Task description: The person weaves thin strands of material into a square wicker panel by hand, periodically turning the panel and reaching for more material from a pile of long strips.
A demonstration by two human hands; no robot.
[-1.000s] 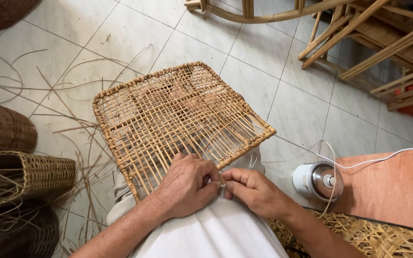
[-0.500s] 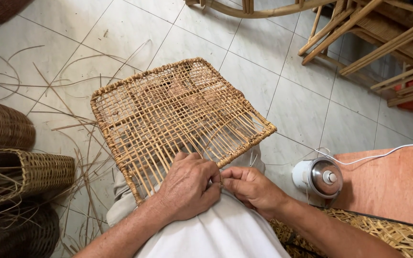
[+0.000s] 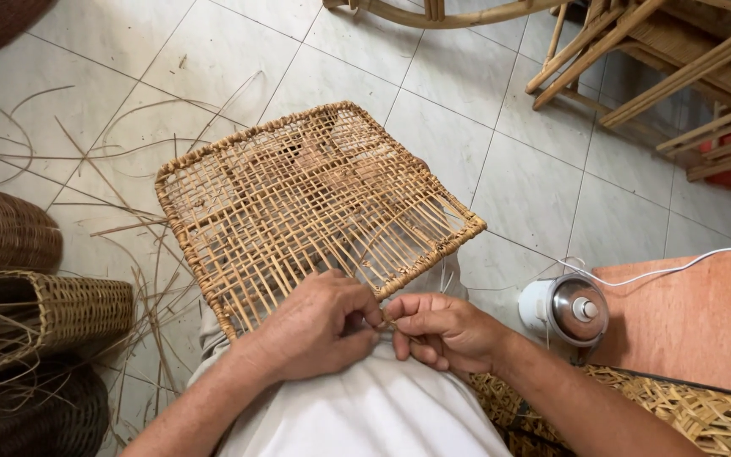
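In the head view, a woven rattan panel [image 3: 298, 203] fills the centre of the frame, resting across the person's lap above a white shirt and tilting away toward the tiled floor [image 3: 213, 59]. At lower centre the left hand [image 3: 319, 326] and the right hand [image 3: 442, 330] meet at the panel's near edge; both sets of fingers are clenched together there, pinching what looks like a thin cane strand at the rim, though the strand itself is mostly hidden between them. The panel looks light and fairly stiff along its bound border, yet open and springy in the lattice, whose thin strips would likely snap or splay if squeezed; the thicker rim seems the safest place to take hold. Loose cane strips [image 3: 103, 203] lie scattered at left. Dark woven baskets [image 3: 10, 288] sit at the left edge. A small white appliance with a metal lid [image 3: 564, 309] stands at right, beside an orange surface [image 3: 695, 322]. Wooden chair frames [image 3: 678, 68] occupy the upper right.
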